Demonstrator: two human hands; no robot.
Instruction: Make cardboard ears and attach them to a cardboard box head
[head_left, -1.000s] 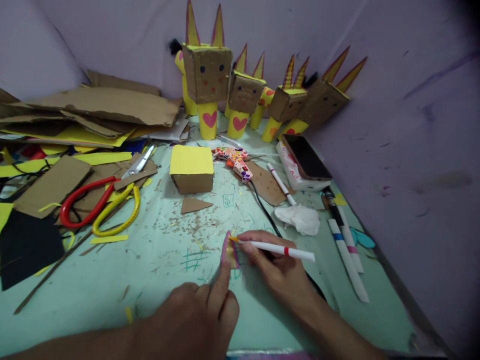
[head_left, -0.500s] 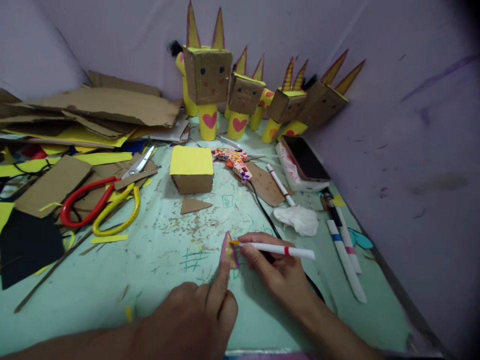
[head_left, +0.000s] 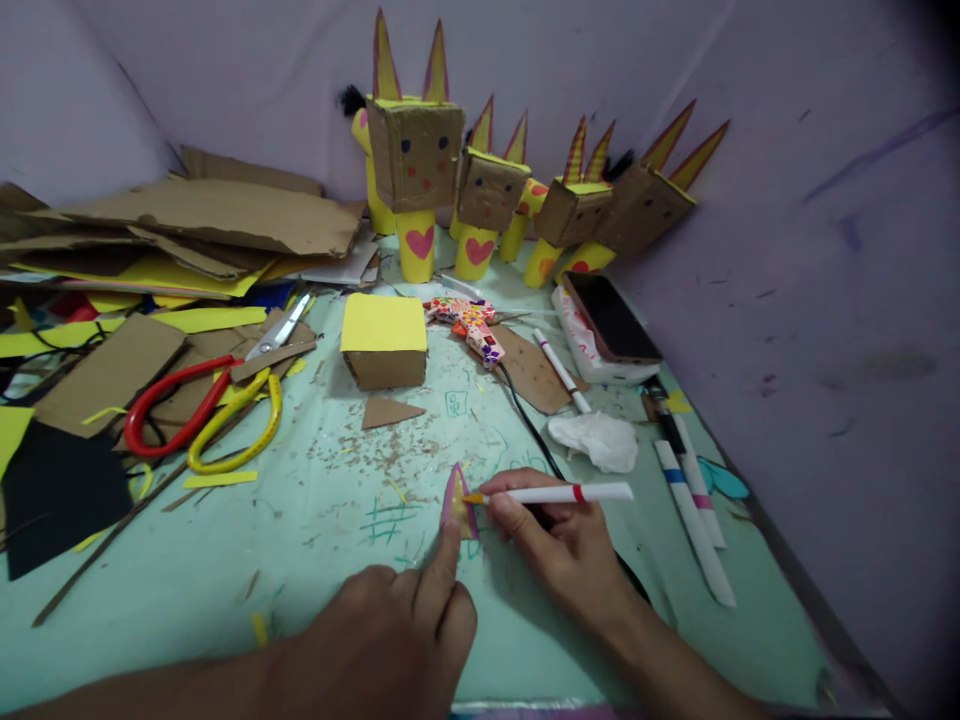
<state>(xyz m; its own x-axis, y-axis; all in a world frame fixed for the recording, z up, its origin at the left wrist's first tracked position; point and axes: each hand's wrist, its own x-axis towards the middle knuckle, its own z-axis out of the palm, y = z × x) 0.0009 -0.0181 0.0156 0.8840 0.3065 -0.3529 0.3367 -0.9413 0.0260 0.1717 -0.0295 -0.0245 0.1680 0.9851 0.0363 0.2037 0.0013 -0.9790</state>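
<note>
A small cardboard triangle (head_left: 460, 507) with a purple edge and a yellow-brown middle lies flat on the green tabletop. My left hand (head_left: 401, 620) pins it down with the outstretched index finger on its lower part, the other fingers curled in. Between the fingers and thumb of my right hand (head_left: 551, 535) is a white felt-tip marker (head_left: 551, 494) with a red band. Its orange tip touches the triangle's face near the right edge.
Red-and-yellow-handled scissors (head_left: 232, 400) lie on cardboard scraps at left. A yellow-topped box (head_left: 384, 340), a flowered glue gun (head_left: 472, 320) with black cord, and crumpled tissue (head_left: 596, 440) lie beyond my hands. Markers (head_left: 694, 520) lie at right; box-headed cardboard figures (head_left: 420, 150) stand behind.
The marker's tip has shifted slightly down and right on the triangle, and the pen lies a little flatter. My left hand stays in place.
</note>
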